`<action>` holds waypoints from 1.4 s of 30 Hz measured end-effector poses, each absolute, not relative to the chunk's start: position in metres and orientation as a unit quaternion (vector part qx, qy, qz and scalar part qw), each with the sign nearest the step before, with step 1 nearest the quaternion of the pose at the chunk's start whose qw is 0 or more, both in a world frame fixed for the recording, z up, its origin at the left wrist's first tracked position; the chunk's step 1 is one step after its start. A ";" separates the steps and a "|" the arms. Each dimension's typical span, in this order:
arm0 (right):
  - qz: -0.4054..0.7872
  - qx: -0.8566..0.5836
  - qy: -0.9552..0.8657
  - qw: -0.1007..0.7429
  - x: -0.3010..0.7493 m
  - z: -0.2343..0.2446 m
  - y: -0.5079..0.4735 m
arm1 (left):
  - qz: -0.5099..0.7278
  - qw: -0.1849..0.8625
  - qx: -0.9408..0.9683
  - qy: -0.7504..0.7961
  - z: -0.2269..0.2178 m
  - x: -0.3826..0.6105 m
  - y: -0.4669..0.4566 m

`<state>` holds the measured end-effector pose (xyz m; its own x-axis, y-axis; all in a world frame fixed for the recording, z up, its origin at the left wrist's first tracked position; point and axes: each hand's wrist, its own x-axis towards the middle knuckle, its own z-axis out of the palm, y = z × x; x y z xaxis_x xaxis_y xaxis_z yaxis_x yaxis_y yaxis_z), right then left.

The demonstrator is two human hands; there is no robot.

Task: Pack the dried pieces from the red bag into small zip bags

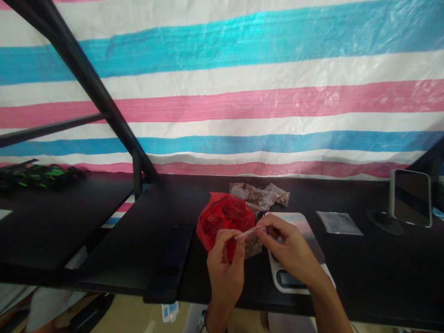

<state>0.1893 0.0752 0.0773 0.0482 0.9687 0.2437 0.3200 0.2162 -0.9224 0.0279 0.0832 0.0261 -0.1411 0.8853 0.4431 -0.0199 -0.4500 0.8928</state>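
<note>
Both my hands pinch the top edge of a small clear plastic bag (252,240) with brownish bits inside, held just above the black table (145,231). My left hand (225,266) grips its left end, my right hand (286,252) its right end. Behind the left hand sits a crumpled red plastic bag (222,217). A white digital scale (301,231) lies under my right hand. Several filled small clear bags (262,196) lie in a pile just beyond the red bag.
An empty flat clear bag (339,223) lies right of the scale. A small standing mirror (409,199) is at the far right. A black frame post (86,78) slants on the left. A striped tarp (243,92) hangs behind. Green-black items (38,175) rest at far left.
</note>
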 end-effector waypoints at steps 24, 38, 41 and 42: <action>0.368 -0.536 -0.587 0.483 0.182 0.075 0.075 | 0.648 0.378 0.525 0.401 0.025 0.025 0.083; 0.360 -0.532 -0.601 0.476 0.181 0.077 0.075 | 0.602 0.399 0.548 0.422 0.014 0.028 0.084; 0.358 -0.536 -0.600 0.474 0.182 0.077 0.076 | 0.593 0.394 0.556 0.428 0.015 0.029 0.087; 0.359 -0.537 -0.599 0.474 0.182 0.077 0.076 | 0.594 0.394 0.556 0.428 0.015 0.029 0.087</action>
<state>0.1820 0.0759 0.0765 0.0250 0.9829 0.1826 0.3025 0.1666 -0.9385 0.0292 0.0871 0.0149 -0.0707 0.9437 0.3232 0.0072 -0.3235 0.9462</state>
